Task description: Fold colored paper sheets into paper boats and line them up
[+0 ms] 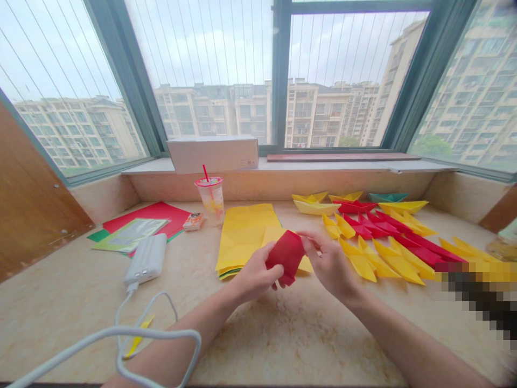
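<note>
A piece of folded red paper [286,256] is held up over the counter, in front of a stack of yellow paper [244,231]. My left hand [258,275] grips it from the left, thumb on the near face and fingers behind. At its upper right corner, my right hand [327,261] pinches the edge between thumb and fingertips. To the right stand rows of folded paper boats, among them a red boat [354,207], a yellow boat [403,207] and a teal boat [388,198]. Several other yellow and red folded shapes [359,258] lie nearer my right hand.
A white power bank [146,260] with a looping white cable [157,335] lies left. Behind it are red sheets [169,213] and a clear packet [129,235]. A drink cup [212,199] with a straw stands beside a small orange-white packet [194,221]. A white box [214,153] rests on the sill.
</note>
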`<act>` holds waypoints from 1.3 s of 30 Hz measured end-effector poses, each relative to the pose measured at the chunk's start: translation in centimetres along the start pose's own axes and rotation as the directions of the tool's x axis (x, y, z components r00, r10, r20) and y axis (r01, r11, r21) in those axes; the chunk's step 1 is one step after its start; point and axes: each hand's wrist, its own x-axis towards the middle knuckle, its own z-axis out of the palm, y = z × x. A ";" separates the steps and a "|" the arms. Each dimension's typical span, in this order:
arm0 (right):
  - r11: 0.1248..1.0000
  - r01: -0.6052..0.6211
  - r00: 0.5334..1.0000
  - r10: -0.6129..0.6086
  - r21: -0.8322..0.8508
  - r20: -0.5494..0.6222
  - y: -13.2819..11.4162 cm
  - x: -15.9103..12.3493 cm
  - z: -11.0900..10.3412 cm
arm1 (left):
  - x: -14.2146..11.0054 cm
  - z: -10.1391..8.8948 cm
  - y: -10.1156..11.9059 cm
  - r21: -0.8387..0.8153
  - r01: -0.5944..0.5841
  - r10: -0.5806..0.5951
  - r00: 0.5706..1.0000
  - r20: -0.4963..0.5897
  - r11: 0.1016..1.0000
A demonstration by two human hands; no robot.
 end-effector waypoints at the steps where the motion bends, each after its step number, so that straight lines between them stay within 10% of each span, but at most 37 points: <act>1: 1.000 0.010 1.000 -0.011 -0.025 -0.019 0.0 0.0 -0.1 | 0.0 0.0 0.0 0.002 -0.001 0.001 1.000 0.007 1.000; 8: 0.973 0.199 0.980 -0.194 -0.117 0.047 0.5 0.0 0.0 | -0.2 0.1 0.0 0.049 -0.024 0.024 1.000 0.003 0.999; 21: 0.981 0.186 0.962 -0.171 -0.056 0.211 -0.6 -0.7 0.3 | -0.3 0.3 -0.4 0.253 -0.145 0.134 0.989 0.061 0.956; 39: 0.994 0.063 0.992 -0.053 -0.088 0.113 -0.1 -0.2 0.1 | 0.5 -0.1 -0.8 -0.180 -0.020 -0.004 0.991 -0.131 0.983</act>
